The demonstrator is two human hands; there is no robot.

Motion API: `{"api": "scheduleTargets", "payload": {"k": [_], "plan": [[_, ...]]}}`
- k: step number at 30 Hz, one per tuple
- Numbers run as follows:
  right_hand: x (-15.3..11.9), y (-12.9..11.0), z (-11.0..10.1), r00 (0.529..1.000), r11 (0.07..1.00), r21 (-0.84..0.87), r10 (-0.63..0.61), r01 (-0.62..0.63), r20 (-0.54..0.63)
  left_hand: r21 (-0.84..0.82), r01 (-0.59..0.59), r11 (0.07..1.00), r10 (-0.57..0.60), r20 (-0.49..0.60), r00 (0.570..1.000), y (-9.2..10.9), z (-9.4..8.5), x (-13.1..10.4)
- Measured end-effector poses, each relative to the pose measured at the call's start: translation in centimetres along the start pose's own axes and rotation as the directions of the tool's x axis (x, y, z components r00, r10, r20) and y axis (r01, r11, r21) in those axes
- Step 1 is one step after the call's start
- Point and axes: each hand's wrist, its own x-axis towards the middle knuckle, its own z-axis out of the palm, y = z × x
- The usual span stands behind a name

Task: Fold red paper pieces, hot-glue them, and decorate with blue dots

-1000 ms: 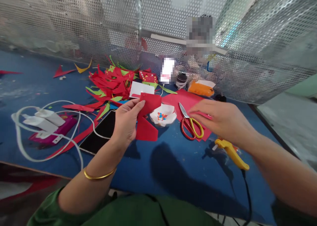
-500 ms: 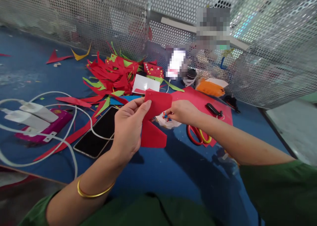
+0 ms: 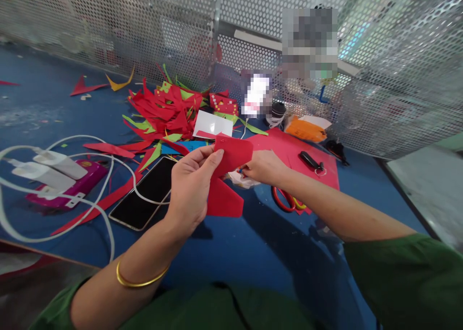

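My left hand (image 3: 191, 187) pinches a folded red sheet piece (image 3: 236, 154) between thumb and fingers, above the blue table; its lower flap hangs below the hand. Just to the right, my right hand (image 3: 266, 166) reaches with fingertips together into a small whitish plastic wrapper (image 3: 243, 179). Small blue and red bits show at the fingertips, too small to name. Whether the fingers grip one of them is hidden. Beneath the right forearm lie scissors (image 3: 283, 200) with red and yellow handles, on the edge of a large red sheet (image 3: 289, 149).
A heap of red and green scraps (image 3: 162, 108) lies at the back left. Nearer are a dark phone (image 3: 144, 197), white chargers (image 3: 45, 173) with looping cables, and a purple box (image 3: 88, 180). An orange packet (image 3: 306, 129) rests before the perforated metal screen (image 3: 249, 45).
My right fingers have moved slightly, now covering more of the small coloured bits in the wrapper. My left hand keeps its hold on the red sheet piece, and the view has shifted a little.
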Motion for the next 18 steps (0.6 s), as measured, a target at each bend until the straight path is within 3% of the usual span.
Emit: {"api": "scheduleTargets", "payload": {"k": [18], "plan": [[0.22, 0.06, 0.23, 1.000, 0.999, 0.035, -0.007, 0.007, 0.013, 0.004, 0.000, 1.000, 0.000, 0.003, 1.000, -0.07, 0.00, -0.05]]}}
